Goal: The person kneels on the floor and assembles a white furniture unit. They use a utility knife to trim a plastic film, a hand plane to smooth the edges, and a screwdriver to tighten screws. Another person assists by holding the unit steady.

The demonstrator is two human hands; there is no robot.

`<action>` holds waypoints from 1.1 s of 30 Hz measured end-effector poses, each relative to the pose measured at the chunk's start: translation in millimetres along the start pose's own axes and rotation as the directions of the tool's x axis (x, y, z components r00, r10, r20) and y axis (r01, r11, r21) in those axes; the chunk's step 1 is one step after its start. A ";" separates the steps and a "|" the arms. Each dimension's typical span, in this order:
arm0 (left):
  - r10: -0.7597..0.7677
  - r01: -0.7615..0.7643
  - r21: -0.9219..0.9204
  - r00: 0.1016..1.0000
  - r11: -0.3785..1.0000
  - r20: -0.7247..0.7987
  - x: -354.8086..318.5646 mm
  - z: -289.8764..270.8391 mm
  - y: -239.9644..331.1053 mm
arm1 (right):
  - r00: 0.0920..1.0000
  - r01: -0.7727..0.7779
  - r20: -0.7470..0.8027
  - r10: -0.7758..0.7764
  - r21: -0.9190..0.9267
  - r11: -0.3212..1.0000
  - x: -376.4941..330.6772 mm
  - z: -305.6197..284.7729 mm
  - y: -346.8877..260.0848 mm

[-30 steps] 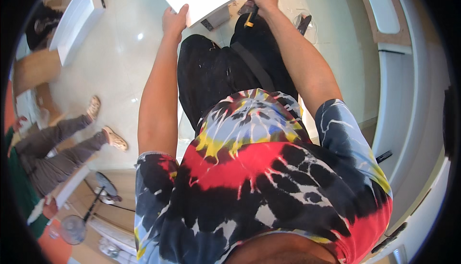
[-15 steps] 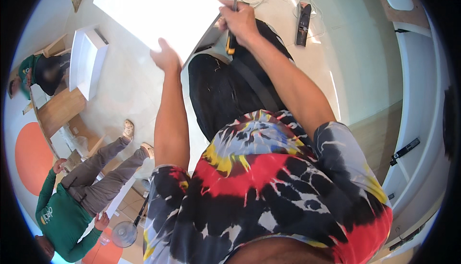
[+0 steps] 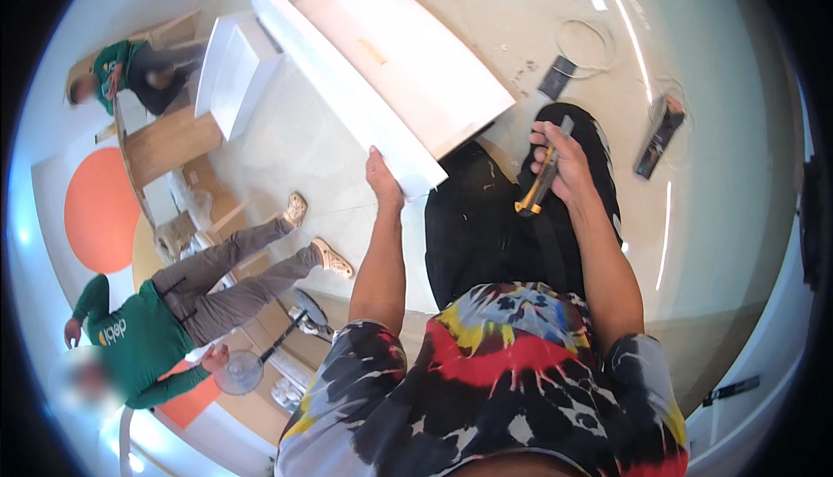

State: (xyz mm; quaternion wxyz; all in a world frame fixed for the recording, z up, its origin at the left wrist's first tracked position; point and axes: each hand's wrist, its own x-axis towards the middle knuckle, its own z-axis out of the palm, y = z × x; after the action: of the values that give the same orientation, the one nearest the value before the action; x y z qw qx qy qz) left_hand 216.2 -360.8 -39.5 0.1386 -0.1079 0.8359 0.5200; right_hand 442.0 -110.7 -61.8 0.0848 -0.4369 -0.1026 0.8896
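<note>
A white drawer (image 3: 334,73) rests at an angle in front of my knees, its open inside facing up and its long front panel toward the left. My left hand (image 3: 383,180) grips the near end of that panel, fingers curled at its edge. In my right hand (image 3: 566,163), held over my right thigh and apart from the drawer, is a utility knife (image 3: 539,189) with a yellow-and-black handle. A small yellowish strip (image 3: 372,51) lies on the drawer's bottom.
A dark flat block (image 3: 557,77), a coiled pale cable (image 3: 599,67) and a long black object (image 3: 659,138) lie on the floor at right. A second white drawer-like piece (image 3: 236,73) stands left. Two people in green shirts and a fan (image 3: 239,373) are further left.
The white drawer has tipped over, so its hollow inside now shows instead of a flat bright face. My right hand has moved away from its edge with the knife.
</note>
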 end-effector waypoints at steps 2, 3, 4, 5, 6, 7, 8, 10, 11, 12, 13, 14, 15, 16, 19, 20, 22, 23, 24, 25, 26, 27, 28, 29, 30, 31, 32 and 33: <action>0.134 -0.138 0.108 0.990 0.985 0.038 4.0 -22.1 -20.4 | 1.000 -0.021 -0.020 0.019 -0.068 0.997 -5.0 9.7 5.7; 0.247 -0.257 0.232 0.966 0.938 0.070 -5.0 -28.4 -29.7 | 0.999 -0.025 -0.041 0.021 -0.100 0.995 -10.0 12.2 10.5; 0.228 -0.236 0.187 0.972 0.954 0.060 -6.0 -23.4 -30.5 | 0.999 -0.025 -0.026 0.021 -0.138 0.990 -10.0 17.3 11.3; 0.204 -0.209 0.142 0.978 0.967 0.052 -9.6 -18.3 -33.3 | 0.999 -0.029 -0.020 0.025 -0.178 0.984 -13.5 17.2 16.0; 0.024 -0.023 -0.067 0.999 0.997 0.022 -10.7 -15.0 -34.5 | 0.999 -0.032 -0.015 0.029 -0.217 0.976 -15.0 18.1 18.7; 0.006 -0.003 -0.044 0.997 0.999 0.078 -10.4 -21.8 -41.1 | 0.999 -0.038 -0.021 0.034 -0.201 0.979 -16.7 19.7 17.6; -0.039 0.046 -0.127 0.997 0.991 0.062 -9.9 -24.0 -49.1 | 0.999 -0.044 -0.027 0.039 -0.185 0.982 -17.6 21.6 15.3; -0.128 0.134 -0.289 0.991 0.948 0.042 -10.5 -22.5 -68.3 | 0.998 -0.049 -0.046 0.041 -0.172 0.984 -19.5 26.6 11.0; -0.074 0.084 -0.243 0.996 0.966 0.051 -7.8 -28.8 -82.0 | 0.998 -0.052 -0.055 0.043 -0.174 0.983 -20.8 29.9 10.0; -0.021 0.032 -0.199 0.998 0.979 0.060 -5.2 -35.3 -95.4 | 0.997 -0.056 -0.064 0.046 -0.175 0.983 -21.4 32.8 9.3; -0.125 0.140 -0.282 0.990 0.949 0.068 -4.3 -33.1 -96.2 | 0.997 -0.050 -0.075 0.037 -0.175 0.983 -21.1 32.8 8.1; -0.152 0.167 -0.294 0.986 0.941 0.074 -4.2 -30.3 -97.5 | 0.997 -0.045 -0.074 0.033 -0.176 0.983 -20.7 32.3 7.3; -0.183 0.198 -0.304 0.980 0.932 0.079 -4.9 -28.4 -98.6 | 0.997 -0.040 -0.073 0.028 -0.175 0.984 -20.4 31.3 6.8; -0.208 0.222 -0.314 0.975 0.923 0.078 -5.3 -28.9 -100.1 | 0.998 -0.034 -0.067 0.023 -0.173 0.984 -19.5 30.6 6.3; -0.140 0.157 -0.262 0.987 0.952 0.082 4.6 -40.3 -136.2 | 0.998 -0.036 -0.048 0.027 -0.196 0.980 -15.5 29.6 8.3; -0.085 0.100 -0.234 0.994 0.967 0.073 10.4 -61.5 -165.1 | 0.999 -0.051 -0.028 0.047 -0.198 0.979 -16.8 31.0 10.1; -0.047 0.063 -0.182 0.995 0.981 0.090 3.0 -62.4 -175.1 | 0.997 -0.068 -0.044 0.060 -0.214 0.974 -16.7 28.7 10.6; -0.050 0.068 -0.158 0.992 0.985 0.116 0.6 -43.2 -145.1 | 0.997 -0.059 -0.071 0.044 -0.226 0.972 -15.3 24.9 9.0; -0.048 0.065 -0.125 0.990 0.990 0.130 -2.4 -32.5 -114.3 | 0.996 -0.049 -0.082 0.032 -0.224 0.973 -16.2 25.2 8.5; -0.047 0.062 -0.125 0.992 0.990 0.117 -8.9 -29.2 -100.5 | 0.996 -0.050 -0.081 0.032 -0.224 0.973 -16.9 26.1 8.1; -0.032 0.046 -0.126 0.994 0.991 0.105 -6.8 -26.4 -91.6 | 0.997 -0.041 -0.070 0.026 -0.218 0.975 -14.0 27.2 8.8; -0.018 0.030 -0.127 0.995 0.991 0.094 -4.1 -24.2 -84.5 | 0.997 -0.049 -0.067 0.033 -0.245 0.968 -14.2 25.8 7.6; 0.028 -0.019 -0.091 0.995 0.996 0.098 -4.6 -26.4 -86.3 | 0.997 -0.052 -0.062 0.038 -0.240 0.969 -15.4 26.0 7.5; 0.074 -0.068 -0.056 0.992 0.996 0.106 -4.6 -28.0 -88.3 | 0.997 -0.055 -0.058 0.042 -0.235 0.970 -15.5 28.1 7.5; 0.118 -0.116 -0.021 0.986 0.993 0.117 -4.7 -29.6 -90.4 | 0.997 -0.057 -0.056 0.045 -0.230 0.971 -14.9 27.7 7.7; 0.155 -0.157 0.013 0.982 0.988 0.112 -7.0 -28.2 -89.9 | 0.996 -0.083 -0.032 0.078 -0.224 0.971 -13.5 21.3 7.5; 0.196 -0.202 0.047 0.974 0.978 0.112 -6.0 -25.4 -86.7 | 0.997 -0.073 -0.041 0.065 -0.234 0.969 -12.8 21.6 6.8; 0.237 -0.247 0.080 0.965 0.966 0.115 -3.4 -22.2 -83.1 | 0.997 -0.062 -0.051 0.051 -0.244 0.968 -12.6 22.9 6.9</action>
State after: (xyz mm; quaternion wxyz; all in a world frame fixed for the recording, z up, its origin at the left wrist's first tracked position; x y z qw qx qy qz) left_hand 243.7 -416.8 -98.8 0.1227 0.0290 0.8579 0.4982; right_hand 431.0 -122.8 -40.3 0.0068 -0.4663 -0.1977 0.8622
